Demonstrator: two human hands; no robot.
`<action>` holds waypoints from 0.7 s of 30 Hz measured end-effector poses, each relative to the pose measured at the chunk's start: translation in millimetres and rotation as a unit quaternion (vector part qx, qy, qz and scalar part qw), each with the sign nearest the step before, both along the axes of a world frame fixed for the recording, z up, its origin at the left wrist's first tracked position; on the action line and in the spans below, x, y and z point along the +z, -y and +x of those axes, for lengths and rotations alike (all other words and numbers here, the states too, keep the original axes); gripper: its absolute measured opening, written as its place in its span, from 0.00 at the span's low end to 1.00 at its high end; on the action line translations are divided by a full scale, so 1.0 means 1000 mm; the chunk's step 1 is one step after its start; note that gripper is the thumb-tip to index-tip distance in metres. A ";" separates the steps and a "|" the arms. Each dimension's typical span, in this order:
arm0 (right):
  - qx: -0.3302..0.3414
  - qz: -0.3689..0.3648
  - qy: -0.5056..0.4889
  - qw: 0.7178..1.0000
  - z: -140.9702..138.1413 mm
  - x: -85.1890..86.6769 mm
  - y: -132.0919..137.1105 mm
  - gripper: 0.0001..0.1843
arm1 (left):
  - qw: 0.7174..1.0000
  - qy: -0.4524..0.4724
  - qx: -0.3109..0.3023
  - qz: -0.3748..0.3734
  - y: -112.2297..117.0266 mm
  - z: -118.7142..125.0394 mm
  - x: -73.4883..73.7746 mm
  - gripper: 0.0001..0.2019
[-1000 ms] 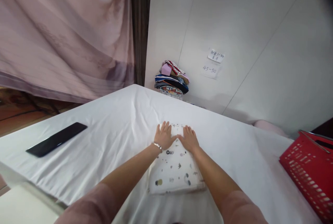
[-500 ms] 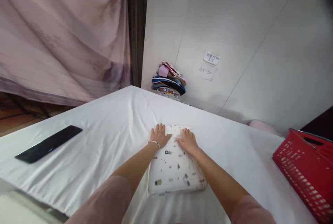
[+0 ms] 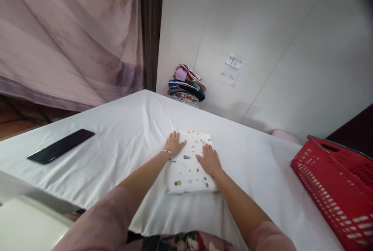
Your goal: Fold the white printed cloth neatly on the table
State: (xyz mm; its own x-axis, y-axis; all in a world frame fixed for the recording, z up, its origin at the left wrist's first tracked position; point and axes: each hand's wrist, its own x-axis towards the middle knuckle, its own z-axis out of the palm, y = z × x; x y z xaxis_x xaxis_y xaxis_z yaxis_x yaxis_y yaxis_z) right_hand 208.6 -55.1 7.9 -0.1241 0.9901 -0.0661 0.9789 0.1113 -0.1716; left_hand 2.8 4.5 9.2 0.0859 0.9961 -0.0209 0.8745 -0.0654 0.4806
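Observation:
A white cloth with small printed motifs [image 3: 189, 171] lies folded into a flat rectangle on the white-covered table [image 3: 250, 157]. My left hand [image 3: 175, 145] rests at its far left edge, fingers spread, with a bracelet on the wrist. On the right side of the cloth, my right hand [image 3: 210, 159] lies flat with the fingers pointing away from me. Both hands touch the fabric from above without gripping it.
A black flat slab [image 3: 61, 146] lies at the table's left. To the right stands a red plastic basket [image 3: 326, 189]. Beyond the far edge, folded clothes [image 3: 186, 86] are stacked by the white wall [image 3: 247, 18]. A pink curtain [image 3: 72, 41] hangs at left.
The folded cloth now sits slightly farther from my body. My left hand has shifted outward to its left edge, and my right hand lies lower along its right side. The view has shifted slightly.

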 end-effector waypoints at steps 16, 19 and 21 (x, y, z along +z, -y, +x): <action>-0.111 0.008 -0.217 0.970 0.039 -0.017 0.062 0.39 | 0.979 0.182 0.080 -0.036 0.139 -0.020 0.007 0.30; -0.094 0.072 -0.247 0.962 0.050 -0.031 0.081 0.35 | 0.968 0.226 0.097 -0.057 0.146 -0.016 0.005 0.30; -0.094 0.094 -0.280 0.951 0.059 -0.032 0.081 0.33 | 0.957 0.260 0.106 -0.075 0.153 -0.007 0.002 0.31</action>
State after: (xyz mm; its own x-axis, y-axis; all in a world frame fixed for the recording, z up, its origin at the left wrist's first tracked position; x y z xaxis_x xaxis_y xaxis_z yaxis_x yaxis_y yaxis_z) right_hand 268.1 -136.5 -24.1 0.0915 0.9862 0.1379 0.7457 0.0239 -0.6659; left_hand -4.3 -148.3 10.9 -0.0806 0.9813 -0.1748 0.4999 0.1915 0.8447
